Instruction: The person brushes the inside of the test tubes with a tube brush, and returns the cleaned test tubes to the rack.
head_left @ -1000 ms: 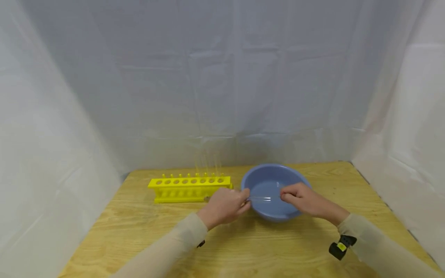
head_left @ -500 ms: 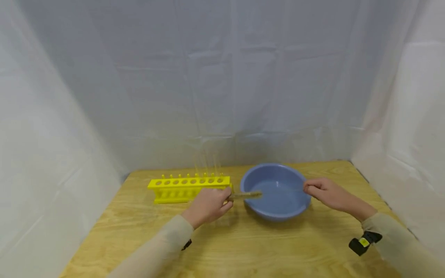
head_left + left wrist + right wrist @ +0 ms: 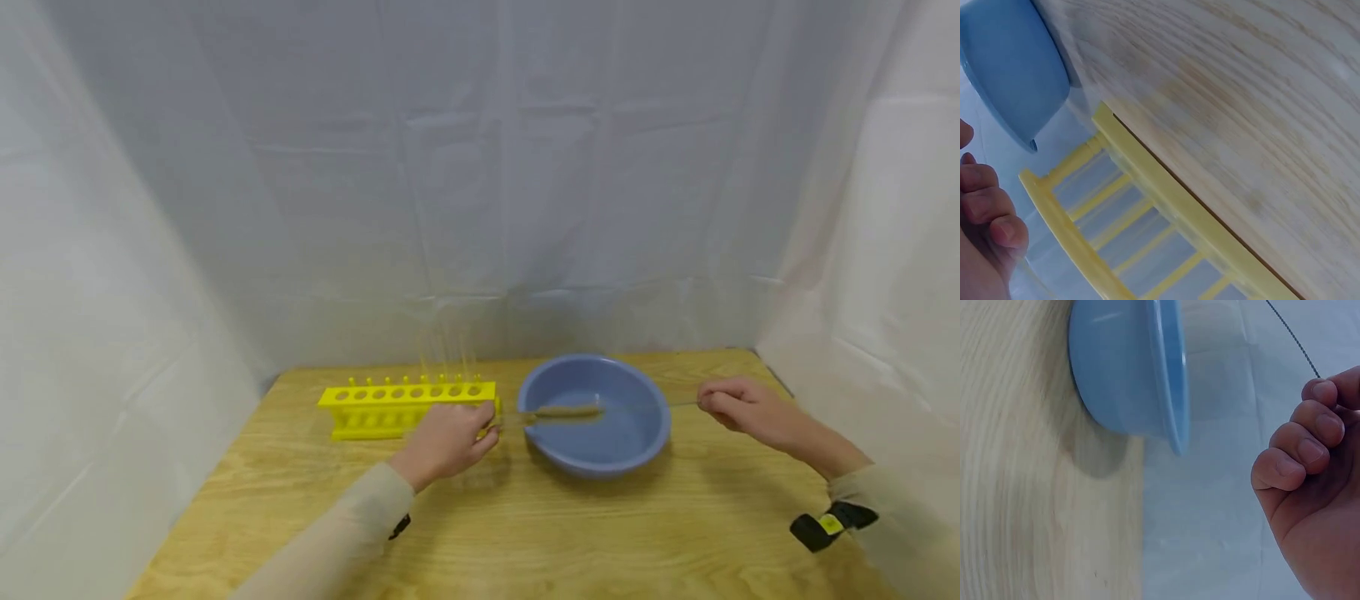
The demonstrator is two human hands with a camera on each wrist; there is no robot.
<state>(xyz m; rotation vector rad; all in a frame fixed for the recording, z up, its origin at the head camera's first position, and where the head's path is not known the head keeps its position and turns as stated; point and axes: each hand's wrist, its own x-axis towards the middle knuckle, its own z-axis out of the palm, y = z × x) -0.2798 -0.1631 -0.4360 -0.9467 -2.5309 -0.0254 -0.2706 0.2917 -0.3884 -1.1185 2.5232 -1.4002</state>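
In the head view my left hand [image 3: 450, 440] grips a clear test tube [image 3: 513, 419] in front of the yellow rack, its mouth pointing right. A test tube brush [image 3: 568, 412] with a tan bristle head lies level above the blue basin [image 3: 600, 458]. Most of the bristles are outside the tube; whether the tip is still within the mouth I cannot tell. My right hand [image 3: 753, 414], right of the basin, pinches the end of the brush's thin handle. Up close in the right wrist view, that handle is twisted wire [image 3: 1295, 339] between thumb and forefinger.
The yellow test tube rack [image 3: 375, 400] stands left of the basin, with a row of round holes. Several clear tubes [image 3: 444, 354] rise upright at its back right. White sheeting [image 3: 480, 208] encloses the wooden table [image 3: 525, 542] at the back and sides.
My right hand has moved right, drawing the brush's bristles out to the right through the tube. My left hand shifted left with the tube, then stayed nearly still.
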